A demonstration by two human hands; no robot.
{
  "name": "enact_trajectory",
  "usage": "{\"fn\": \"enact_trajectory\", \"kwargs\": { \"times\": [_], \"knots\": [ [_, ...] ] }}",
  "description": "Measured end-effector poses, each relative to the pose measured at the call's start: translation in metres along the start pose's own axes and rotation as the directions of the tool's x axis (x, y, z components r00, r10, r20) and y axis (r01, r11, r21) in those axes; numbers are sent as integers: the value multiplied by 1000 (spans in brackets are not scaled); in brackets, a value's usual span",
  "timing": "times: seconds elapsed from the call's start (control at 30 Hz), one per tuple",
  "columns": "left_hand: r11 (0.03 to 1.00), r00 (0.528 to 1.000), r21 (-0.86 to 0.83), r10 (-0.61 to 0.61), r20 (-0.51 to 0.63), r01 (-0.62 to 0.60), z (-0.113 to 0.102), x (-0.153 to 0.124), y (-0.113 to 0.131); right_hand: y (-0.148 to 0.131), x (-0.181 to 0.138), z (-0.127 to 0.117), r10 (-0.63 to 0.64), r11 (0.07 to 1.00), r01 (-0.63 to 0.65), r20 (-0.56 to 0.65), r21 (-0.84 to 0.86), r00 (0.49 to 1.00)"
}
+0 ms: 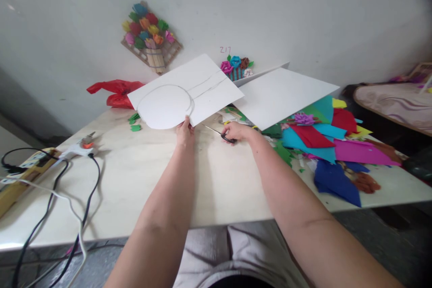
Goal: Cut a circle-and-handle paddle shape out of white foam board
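My left hand (185, 132) pinches the lower edge of a white sheet of card (209, 78), holding it tilted above the table. A large circle and a pair of roughly parallel lines are drawn on the card in dark strokes. The card's lower left edge looks rounded along the circle. In my right hand (235, 132) is a pair of scissors (212, 129) with dark handles, fingers closed round them. Their blades point left toward the card's bottom corner; whether they touch it I cannot tell. Another white sheet (283, 94) lies to the right.
Coloured paper or felt pieces (317, 137) cover the table's right side. Green scraps (135, 121) and a red plastic bag (118, 92) are at the back left. A power strip (79, 149) with cables lies left. Craft flowers (148, 31) hang on the wall.
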State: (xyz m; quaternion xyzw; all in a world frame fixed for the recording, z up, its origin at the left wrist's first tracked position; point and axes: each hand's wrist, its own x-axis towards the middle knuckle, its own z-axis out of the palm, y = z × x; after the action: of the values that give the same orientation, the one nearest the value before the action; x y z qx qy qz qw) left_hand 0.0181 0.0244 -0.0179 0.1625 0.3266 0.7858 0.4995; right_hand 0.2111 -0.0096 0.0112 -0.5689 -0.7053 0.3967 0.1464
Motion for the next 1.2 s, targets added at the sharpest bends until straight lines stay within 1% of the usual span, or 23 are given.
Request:
{"fn": "enact_trajectory", "kwargs": {
  "times": [0.07,0.1,0.23,0.37,0.53,0.63,0.7,0.9,1.03,1.2],
  "knots": [
    [1000,1000,-18,-6,2,6,0,-1,1,6,-1,-4,-28,994,23,47,103,999],
    [999,1000,-31,-7,2,7,0,-1,1,8,-2,-6,-42,991,34,56,127,998],
    [998,1000,-61,-11,0,11,1,-3,3,11,-5,-12,-100,987,86,94,135,991],
    [1000,1000,-28,-13,3,13,0,-4,3,10,-8,-13,-142,980,117,155,158,978],
    [1000,1000,-9,-12,21,12,-2,-2,1,6,-8,-9,-135,971,103,140,215,981],
    [1000,999,-11,-7,40,8,-2,-1,-1,3,-6,-3,-181,954,138,141,267,973],
    [1000,999,-8,-5,50,6,-3,-1,-2,-1,-5,2,-203,939,159,121,304,972],
    [1000,994,18,-12,110,10,-4,-2,-6,-11,-3,16,-196,907,171,26,385,980],
    [1000,989,22,-16,150,13,-4,-5,-5,-13,-2,19,-190,899,178,-11,401,982],
    [999,989,4,-33,147,33,-3,-7,-3,-14,0,20,-188,891,182,-27,416,982]
  ]
}}
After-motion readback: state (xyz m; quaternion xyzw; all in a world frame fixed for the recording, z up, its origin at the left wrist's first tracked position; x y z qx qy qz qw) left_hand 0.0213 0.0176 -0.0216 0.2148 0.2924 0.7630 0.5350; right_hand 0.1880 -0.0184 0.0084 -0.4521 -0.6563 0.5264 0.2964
